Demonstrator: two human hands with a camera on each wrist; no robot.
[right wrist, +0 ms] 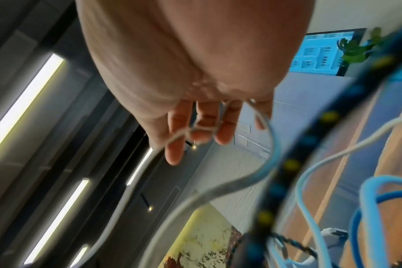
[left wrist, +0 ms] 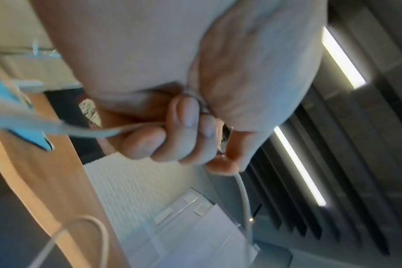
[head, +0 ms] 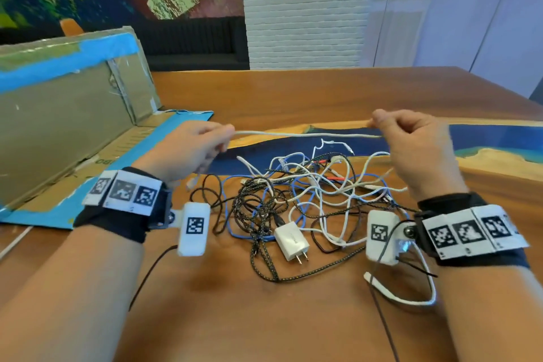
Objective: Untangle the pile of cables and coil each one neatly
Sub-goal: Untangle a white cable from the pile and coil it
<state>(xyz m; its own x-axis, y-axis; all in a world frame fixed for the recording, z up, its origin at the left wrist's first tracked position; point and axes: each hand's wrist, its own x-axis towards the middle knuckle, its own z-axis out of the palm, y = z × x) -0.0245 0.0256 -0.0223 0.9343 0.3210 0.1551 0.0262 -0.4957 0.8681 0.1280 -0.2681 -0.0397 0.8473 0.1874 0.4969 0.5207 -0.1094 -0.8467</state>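
A white cable (head: pixel 308 134) is stretched level between my two hands above the table. My left hand (head: pixel 194 150) grips its left end in a fist; the left wrist view shows the fingers (left wrist: pixel 172 137) curled round the white cable (left wrist: pixel 99 133). My right hand (head: pixel 411 141) pinches the other end between thumb and fingertips, and the white cable (right wrist: pixel 131 190) loops past its fingers (right wrist: pixel 202 127) in the right wrist view. Below lies the tangled pile (head: pixel 299 194) of white, blue and black braided cables with a white charger plug (head: pixel 292 239).
An open cardboard box (head: pixel 67 114) with blue tape lies at the left on the wooden table (head: pixel 323 94). A loose white cable end (head: pixel 402 297) curls near my right wrist. A black braided cable (right wrist: pixel 294 157) hangs close to the right wrist camera.
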